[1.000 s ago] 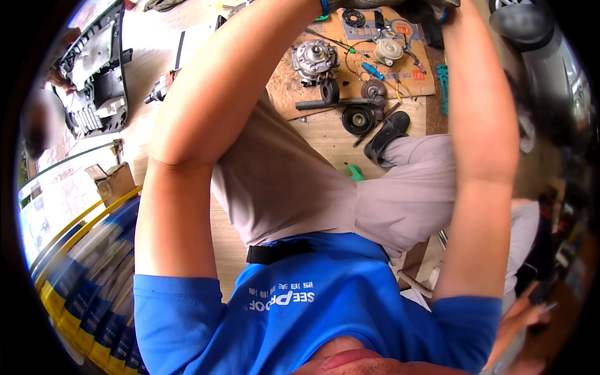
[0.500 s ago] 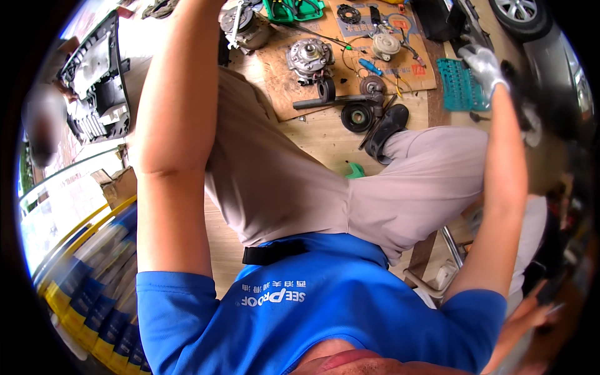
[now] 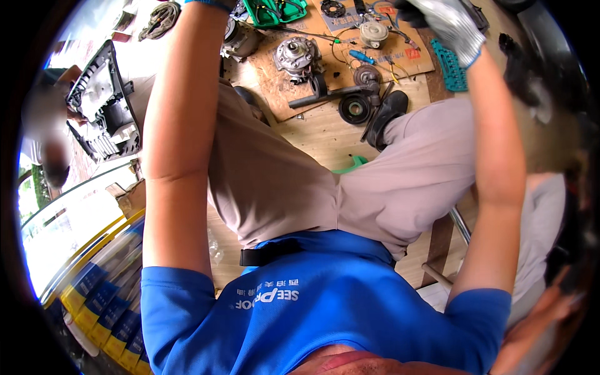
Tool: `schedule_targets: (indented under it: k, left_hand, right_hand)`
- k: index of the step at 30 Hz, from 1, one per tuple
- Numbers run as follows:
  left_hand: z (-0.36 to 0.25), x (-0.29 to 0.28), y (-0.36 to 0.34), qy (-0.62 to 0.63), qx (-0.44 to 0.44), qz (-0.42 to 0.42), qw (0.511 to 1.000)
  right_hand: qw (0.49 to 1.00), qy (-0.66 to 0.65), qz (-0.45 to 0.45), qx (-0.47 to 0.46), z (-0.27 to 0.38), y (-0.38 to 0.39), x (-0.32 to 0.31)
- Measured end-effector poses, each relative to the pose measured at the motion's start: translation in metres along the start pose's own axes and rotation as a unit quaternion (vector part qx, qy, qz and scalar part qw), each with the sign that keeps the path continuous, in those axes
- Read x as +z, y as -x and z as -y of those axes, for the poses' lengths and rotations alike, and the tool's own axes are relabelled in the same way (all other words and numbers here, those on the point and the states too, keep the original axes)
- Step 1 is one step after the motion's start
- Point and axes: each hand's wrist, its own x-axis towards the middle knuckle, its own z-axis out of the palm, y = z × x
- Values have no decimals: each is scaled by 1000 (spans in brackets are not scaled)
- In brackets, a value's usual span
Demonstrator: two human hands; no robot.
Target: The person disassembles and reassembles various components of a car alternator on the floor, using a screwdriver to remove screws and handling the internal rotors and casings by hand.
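Observation:
My right hand [image 3: 451, 26], in a light grey glove with a dark part near the fingers, reaches to the top edge. It is above and left of a teal socket tool case [image 3: 451, 67]. Its fingers are cut off or turned away, so any hold is hidden. My left forearm [image 3: 182, 106] runs up out of the picture; only a blue glove cuff [image 3: 211, 4] shows, the hand being beyond the edge. Between the arms, a round silver compressor-like part [image 3: 297, 57], a blue-handled tool [image 3: 362, 57] and a black pulley [image 3: 355, 109] lie on or beside flattened cardboard [image 3: 262, 78].
An open green case [image 3: 275, 12] stands at the far side. My black shoe [image 3: 389, 119] is close to the pulley. A black plastic panel [image 3: 106, 103] is at left, above a rack of blue-and-yellow packages [image 3: 103, 294]. Another person's grey-clad leg [image 3: 540, 231] is at right.
My right hand has moved from over the teal case up and to the left, uncovering part of the case. My left cuff has come into view at the top. The whole view has shifted slightly.

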Motion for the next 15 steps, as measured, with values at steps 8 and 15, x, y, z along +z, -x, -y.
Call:
schedule_targets:
  k: [8,15]
  left_hand:
    - [28,31,-35,309,99,75,943]
    - [19,22,-25,333,117,67,933]
  right_hand:
    - [963,-167,171,-127,18,-34,103]
    - [972,-38,156,-169,32,-36,123]
